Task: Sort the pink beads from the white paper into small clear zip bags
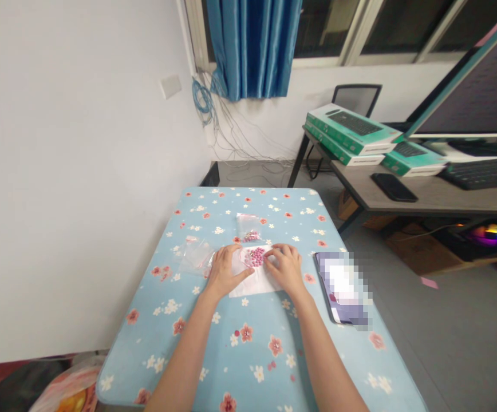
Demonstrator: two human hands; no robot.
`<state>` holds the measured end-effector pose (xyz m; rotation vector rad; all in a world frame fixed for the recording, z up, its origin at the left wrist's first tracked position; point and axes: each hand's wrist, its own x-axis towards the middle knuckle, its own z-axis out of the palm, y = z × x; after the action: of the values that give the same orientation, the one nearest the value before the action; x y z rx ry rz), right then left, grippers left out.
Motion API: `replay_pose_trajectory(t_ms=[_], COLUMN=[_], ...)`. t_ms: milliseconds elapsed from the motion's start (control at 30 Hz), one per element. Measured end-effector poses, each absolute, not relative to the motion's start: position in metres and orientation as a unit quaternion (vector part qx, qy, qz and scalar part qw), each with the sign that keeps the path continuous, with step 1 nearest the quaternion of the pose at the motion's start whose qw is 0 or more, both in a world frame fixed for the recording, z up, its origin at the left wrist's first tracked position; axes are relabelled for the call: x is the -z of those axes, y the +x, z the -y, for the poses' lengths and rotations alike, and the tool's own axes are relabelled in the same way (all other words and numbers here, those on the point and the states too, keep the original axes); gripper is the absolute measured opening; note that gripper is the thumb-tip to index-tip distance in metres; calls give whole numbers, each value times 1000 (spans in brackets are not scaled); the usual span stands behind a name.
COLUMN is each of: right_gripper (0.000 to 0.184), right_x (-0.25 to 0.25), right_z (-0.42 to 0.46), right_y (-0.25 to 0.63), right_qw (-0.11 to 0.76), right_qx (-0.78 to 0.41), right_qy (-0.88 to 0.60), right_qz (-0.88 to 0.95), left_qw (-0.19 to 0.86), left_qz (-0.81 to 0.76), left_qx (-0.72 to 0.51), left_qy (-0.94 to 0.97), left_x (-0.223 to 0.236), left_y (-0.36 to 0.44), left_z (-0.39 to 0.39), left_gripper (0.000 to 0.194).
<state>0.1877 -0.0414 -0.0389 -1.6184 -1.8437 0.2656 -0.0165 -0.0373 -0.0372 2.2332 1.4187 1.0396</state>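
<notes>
A small heap of pink beads [255, 256] lies on a white sheet [255, 284] in the middle of a light blue flowered table [252, 355]. My left hand [227, 270] rests flat on the sheet's left side, fingers stretched toward the beads. Just right of the heap, my right hand [285, 268] has its fingers curled down at the beads; what they pinch, if anything, is too small to see. A little clear bag with pink beads [249, 228] lies just behind the sheet. More clear bags [194, 254] lie left of my left hand.
A phone [343, 288] lies on the table to the right of my right hand. Right of the table stands a desk [429, 197] with green keyboard boxes [351, 133], another phone [393, 187], a keyboard and a monitor. A white wall runs along the left.
</notes>
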Motion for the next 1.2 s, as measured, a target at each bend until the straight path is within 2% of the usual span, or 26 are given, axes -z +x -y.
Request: replay_pose_trajectory(t_ms=[167, 300, 467, 1000, 1200], right_gripper=[14, 18, 15, 12, 13], right_x=[37, 26, 14, 7, 6], right_z=[40, 39, 44, 50, 51], right_y=[189, 187, 172, 161, 160], right_qw=[356, 412, 456, 445, 403], right_qx=[-120, -175, -228, -238, -226], right_qy=[-621, -589, -536, -522, -514], right_qz=[687, 673, 673, 688, 722], left_qw=[146, 144, 140, 134, 121], left_qz=[-496, -495, -489, -498, -509], left_qx=[-360, -355, -355, -362, -379], left_qy=[777, 780, 784, 776, 763], left_x=[37, 37, 37, 38, 41], left_y=[-16, -16, -16, -15, -15], left_z=[37, 37, 37, 36, 35], left_gripper=[58, 57, 59, 56, 59])
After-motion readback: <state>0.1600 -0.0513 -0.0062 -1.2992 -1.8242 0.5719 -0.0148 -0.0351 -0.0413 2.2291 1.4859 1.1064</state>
